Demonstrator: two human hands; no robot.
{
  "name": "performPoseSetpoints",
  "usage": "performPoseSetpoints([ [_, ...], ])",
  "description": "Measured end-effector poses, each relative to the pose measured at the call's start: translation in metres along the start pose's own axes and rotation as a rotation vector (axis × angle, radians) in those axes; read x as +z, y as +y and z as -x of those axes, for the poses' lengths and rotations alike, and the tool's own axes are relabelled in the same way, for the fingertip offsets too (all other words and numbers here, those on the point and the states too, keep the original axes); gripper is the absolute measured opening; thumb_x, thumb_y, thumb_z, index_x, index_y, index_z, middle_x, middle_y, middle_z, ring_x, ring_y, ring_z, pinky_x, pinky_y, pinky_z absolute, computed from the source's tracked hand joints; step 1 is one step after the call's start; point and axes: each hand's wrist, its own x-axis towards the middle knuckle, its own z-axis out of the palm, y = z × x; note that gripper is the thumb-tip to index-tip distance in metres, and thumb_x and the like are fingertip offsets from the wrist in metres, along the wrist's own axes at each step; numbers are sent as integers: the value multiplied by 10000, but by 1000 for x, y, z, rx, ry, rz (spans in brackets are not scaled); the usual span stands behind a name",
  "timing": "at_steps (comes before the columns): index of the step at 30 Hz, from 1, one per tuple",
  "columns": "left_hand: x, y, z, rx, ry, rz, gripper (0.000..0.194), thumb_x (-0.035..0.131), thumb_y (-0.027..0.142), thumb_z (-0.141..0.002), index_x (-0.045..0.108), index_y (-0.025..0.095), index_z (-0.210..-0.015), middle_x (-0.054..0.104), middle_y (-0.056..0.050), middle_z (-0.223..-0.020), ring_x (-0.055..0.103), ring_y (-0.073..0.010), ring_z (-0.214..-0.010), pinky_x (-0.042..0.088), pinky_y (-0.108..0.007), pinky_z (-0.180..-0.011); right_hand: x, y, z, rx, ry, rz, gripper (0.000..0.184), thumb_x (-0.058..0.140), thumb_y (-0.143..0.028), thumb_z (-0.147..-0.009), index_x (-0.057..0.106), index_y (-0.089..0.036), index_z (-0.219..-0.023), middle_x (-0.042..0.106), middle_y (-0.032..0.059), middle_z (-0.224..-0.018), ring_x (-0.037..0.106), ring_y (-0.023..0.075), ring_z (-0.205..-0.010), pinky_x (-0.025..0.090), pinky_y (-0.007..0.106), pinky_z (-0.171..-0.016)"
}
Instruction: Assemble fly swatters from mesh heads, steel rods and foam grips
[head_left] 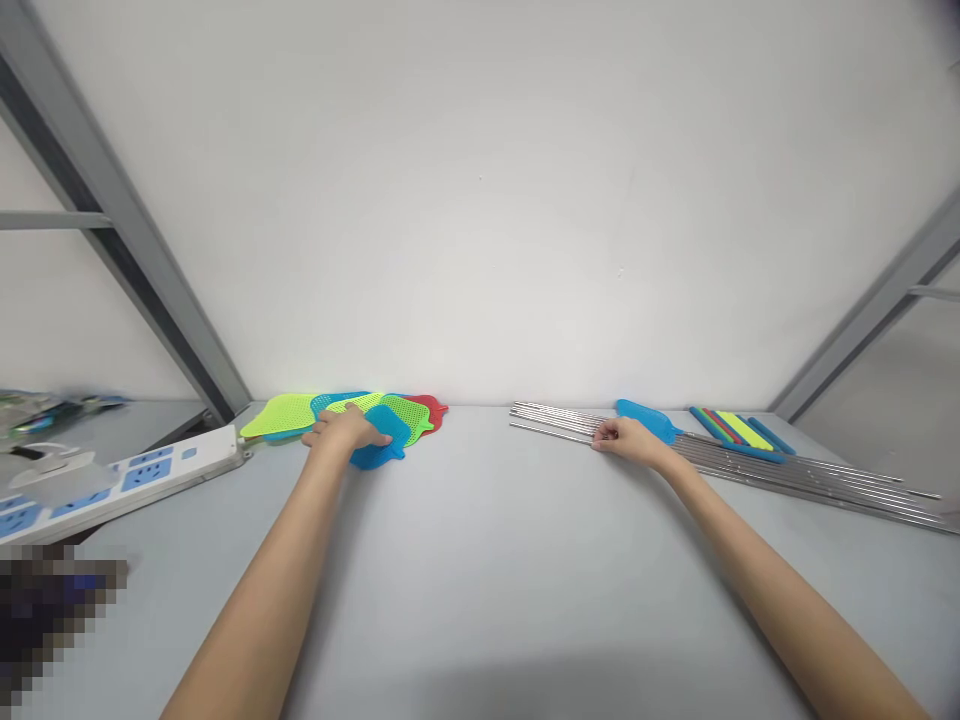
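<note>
Pinching thin silver metal rod (551,433): right hand (628,441) | spread on blue leaf-shaped plastic swatter head (397,428): left hand (341,430) | rod lies right of head on table (480,560), long axis left-right

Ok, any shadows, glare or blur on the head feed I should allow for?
Head view: soft shadows on the table beside both forearms and at the bottom; glints along the metal rods; frame edges look wide-angle stretched; far-left clutter blurred; a mosaic patch covers the lower left.
</note>
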Motion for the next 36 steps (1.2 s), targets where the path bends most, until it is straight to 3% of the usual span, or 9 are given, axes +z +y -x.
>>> performPoseSetpoints([
  [6, 2, 8, 12, 73, -20, -103, 1065, 681, 486, -402, 241, 136, -1306, 138, -253, -1356, 131, -423, -1211, 206, -548, -863, -4, -12, 3, -52, 30, 10, 205, 429, -333, -729, 498, -165, -635, 534, 25, -668, 461, 133, -623, 346, 236, -574],
  [10, 7, 20, 20, 187, -40, -158, 1098, 707, 451, -381, 209, 185, -1323, 32, -176, -1394, 2, -396, -1237, 112, -569, -907, -22, -31, 10, -41, 67, -7, 243, 356, -374, -780, 473, -182, -686, 520, 8, -633, 442, 119, -566, 341, 230, -535],
  [14, 12, 36, 33, 318, -101, -223, 1148, 717, 450, -378, 149, 174, -1337, -28, -174, -1390, -30, -390, -1238, 76, -585, -912, -43, -63, 27, -58, 171, -41, 281, 320, -410, -804, 497, -192, -800, 506, 0, -637, 434, 113, -564, 344, 234, -548],
  [17, 15, 48, 45, 389, -142, -224, 1176, 734, 430, -353, 140, 185, -1338, -33, -164, -1390, -50, -374, -1241, 46, -575, -930, -57, -87, 43, -73, 259, -235, 304, 390, -441, -780, 539, -184, -844, 487, -1, -627, 396, 93, -504, 321, 227, -483],
  [24, 22, 72, 86, 603, -262, -95, 1173, 754, 385, -334, 180, 148, -1329, -46, -181, -1379, -72, -370, -1237, 14, -558, -946, -75, -107, 63, -7, 227, -754, 312, 503, -417, -743, 562, -159, -909, 396, -10, -633, 218, 32, -415, 140, 212, -378],
  [27, 20, 80, 111, 773, -326, 47, 967, 621, 541, -526, 208, 184, -1324, 84, -153, -1391, 33, -321, -1258, 97, -499, -969, -77, -111, 66, -7, 200, -811, 309, 512, -411, -743, 567, -160, -915, 396, -11, -635, 202, 27, -415, 119, 217, -384],
  [30, 15, 89, 136, 939, -426, 252, 751, 385, 613, -706, 183, 244, -1328, 287, -78, -1351, 305, -223, -1197, 288, -340, -932, -73, -121, 72, -43, 122, -816, 306, 511, -413, -746, 569, -164, -914, 406, -11, -629, 228, 32, -426, 136, 217, -393],
  [33, 8, 98, 154, 1063, -715, 945, 599, 381, 534, -772, 318, 215, -1276, 451, -114, -1226, 490, -223, -1024, 392, -338, -817, -64, -135, 78, -87, -33, -802, 285, 498, -424, -750, 566, -157, -820, 412, -14, -611, 236, 35, -432, 155, 214, -402],
  [36, 0, 103, 162, 958, -766, 1486, 445, 350, 482, -811, 517, 170, -1081, 557, -119, -1060, 557, -205, -873, 420, -343, -759, -52, -148, 82, -124, -159, -751, 317, 477, -445, -753, 540, -141, -694, 416, -13, -586, 264, 40, -442, 180, 206, -408],
])
